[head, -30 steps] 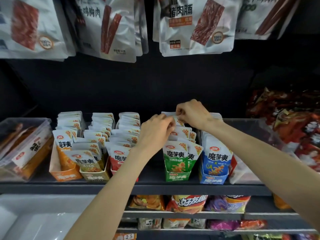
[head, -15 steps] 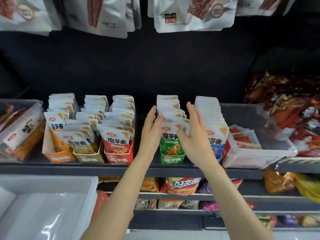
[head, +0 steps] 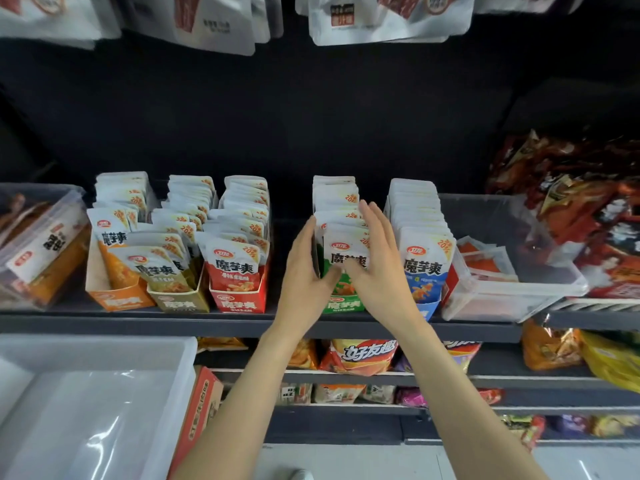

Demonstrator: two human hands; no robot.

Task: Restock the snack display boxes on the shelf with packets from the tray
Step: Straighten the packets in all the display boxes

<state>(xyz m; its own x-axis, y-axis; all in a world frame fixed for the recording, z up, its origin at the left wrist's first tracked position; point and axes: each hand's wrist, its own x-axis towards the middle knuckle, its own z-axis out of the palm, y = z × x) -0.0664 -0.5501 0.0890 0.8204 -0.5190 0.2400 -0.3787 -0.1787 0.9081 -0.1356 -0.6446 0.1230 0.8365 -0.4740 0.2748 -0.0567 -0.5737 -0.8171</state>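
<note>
The dark shelf runs across the middle of the view from 9 o'clock to 3 o'clock, carrying a row of snack display boxes. At 7 o'clock, below the shelf, sits the white tray, its bottom lined with shiny film; no packets can be made out in it. At 12 o'clock large white pouches hang from above. At 3 o'clock a clear plastic bin holds a few red-and-white packets, with a heap of red snack bags just beyond it, and at 9 o'clock a second clear bin holds orange packs. Left of centre stand three boxes side by side: the orange box, the olive box and the red box, each filled with upright white-topped packets. At the centre stands the green box, and touching it toward 3 o'clock the blue box, both packed full. The two hands frame the green box's front packet: the left hand lies flat against the left side of the row with fingers straight and the thumb touching the packet's face, while the right hand rests on the right side, fingers extended and spread over the packets. Neither hand is curled around anything.
</note>
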